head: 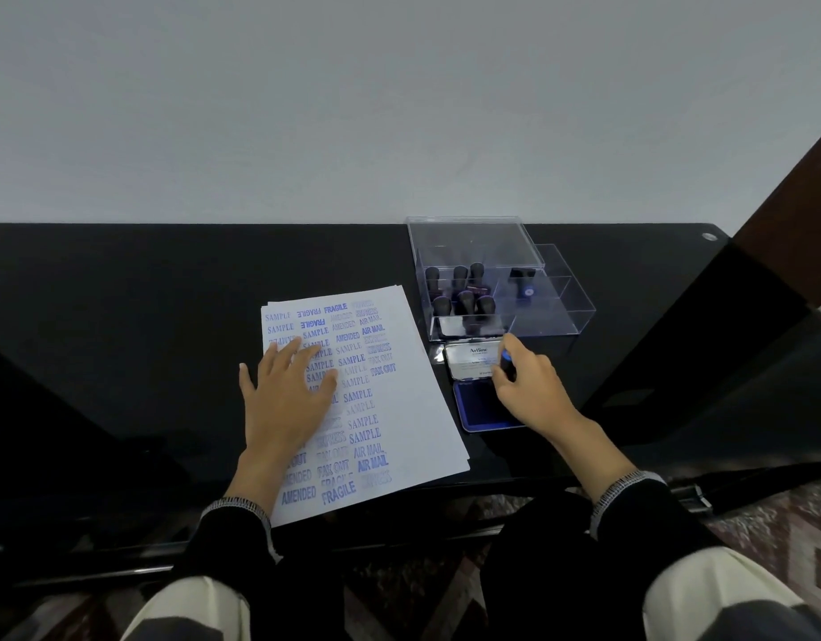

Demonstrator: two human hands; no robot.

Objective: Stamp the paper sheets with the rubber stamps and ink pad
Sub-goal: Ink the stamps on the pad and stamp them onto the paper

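Observation:
A stack of white paper sheets (413, 409) lies on the black table (122, 316), its top sheet covered with blue stamped words. My left hand (286, 400) rests flat on the sheet with straight, spread fingers. Right of the paper an ink pad (480, 407) lies open, its blue pad toward me and its silver lid (469, 358) folded back. My right hand (526, 386) grips a black rubber stamp (506, 365) with a blue top, held over the ink pad's far edge. The stamp's base is hidden by my fingers.
A clear plastic box (515, 316) behind the ink pad holds several black-handled stamps (464, 293) on its left side and one more stamp (523, 282) on its right. Its clear lid (469, 242) stands tilted over them. A grey wall rises behind the table.

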